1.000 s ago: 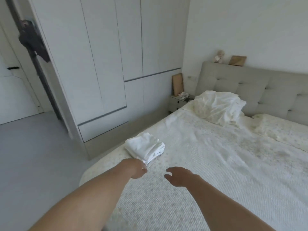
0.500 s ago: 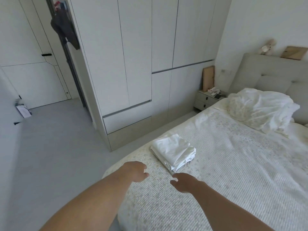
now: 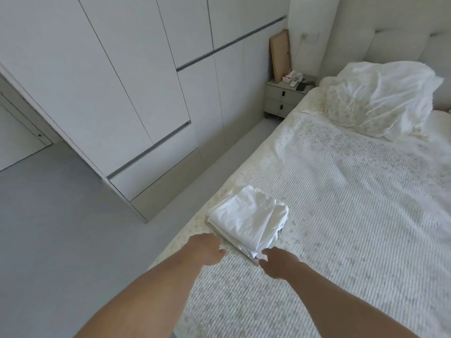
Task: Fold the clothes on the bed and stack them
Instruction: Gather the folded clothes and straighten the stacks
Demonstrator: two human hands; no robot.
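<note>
- Folded white clothes lie in a flat stack at the left edge of the bed, just below the middle of the frame, with their near corner pointing down toward the two hands.
- Judged from the thin layers and creases, the stack is light, soft and limp: it would sag and slide apart if lifted by one corner, so the better hold is under both near edges, or flat palms on either side.
- Left hand sits at the lower left edge of the stack, fingers curled; it appears to touch or just nip the hem, but whether it really holds cloth I cannot tell.
- Right hand is at the near corner, its fingertips curled against the lowest layers; again the grip is hidden by the knuckles, so I cannot tell if it pinches them.
- Half a second ago both hands hovered short of the stack, apart from it; now they have reached its near edges, and the view has tilted down and closer.
- Rumpled white bedding lies at the upper right, and a bedside cabinet stands past the bed.
</note>
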